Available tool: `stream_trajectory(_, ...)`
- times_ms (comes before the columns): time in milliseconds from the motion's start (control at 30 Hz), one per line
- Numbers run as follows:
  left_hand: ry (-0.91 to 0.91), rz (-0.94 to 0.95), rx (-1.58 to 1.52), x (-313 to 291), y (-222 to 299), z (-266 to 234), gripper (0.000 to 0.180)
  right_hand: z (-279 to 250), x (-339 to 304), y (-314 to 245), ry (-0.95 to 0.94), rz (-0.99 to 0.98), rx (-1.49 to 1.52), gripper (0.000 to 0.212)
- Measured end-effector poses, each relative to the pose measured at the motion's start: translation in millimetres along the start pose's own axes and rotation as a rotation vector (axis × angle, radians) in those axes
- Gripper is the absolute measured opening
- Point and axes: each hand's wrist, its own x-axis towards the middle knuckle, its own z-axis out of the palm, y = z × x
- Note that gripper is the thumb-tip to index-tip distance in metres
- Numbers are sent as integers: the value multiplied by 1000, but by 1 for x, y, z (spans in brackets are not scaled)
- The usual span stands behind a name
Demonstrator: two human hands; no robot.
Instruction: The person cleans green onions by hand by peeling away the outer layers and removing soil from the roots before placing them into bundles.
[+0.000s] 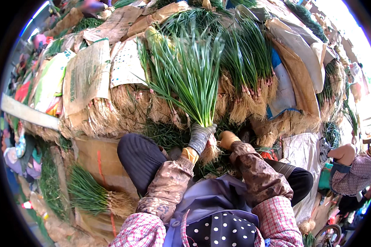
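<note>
My left hand [202, 138], in a grey glove, is wrapped round the lower stems of a large bunch of green onions [198, 90]. Their long green leaves fan out away from me, and the pinkish bulbs and pale roots [211, 151] stick out below the glove. Just right of those roots is my right hand [227, 139], in a yellowish covering. Its fingers are hidden, so I cannot tell whether they hold anything. Beyond my hands, a long heap of green onions [251, 53] lies with its roots toward me.
Brown sacks [86, 78] and a pale sheet [301, 53] cover parts of the heap. A separate bunch of green onions [88, 191] lies on brown sheeting at my left, crossed by a red string [99, 164]. Another person [352, 173] is at the right edge, near a green container [325, 176].
</note>
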Motion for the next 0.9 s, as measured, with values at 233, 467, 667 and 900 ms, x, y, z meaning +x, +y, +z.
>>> stream_trajectory(233,-268,-246,-60,-14,30,1,18,-138,-1,-4,825,29,-239,24)
stream_trajectory(467,-377,-113,-178,-30,49,14,22,-127,-16,-5,753,24,-155,10)
stream_trajectory(667,-310,-46,-351,-28,42,17,36,-42,-75,-22,529,-480,-286,22)
stream_trajectory(900,-384,-208,-230,-26,47,12,33,-62,-17,-10,304,-162,950,30)
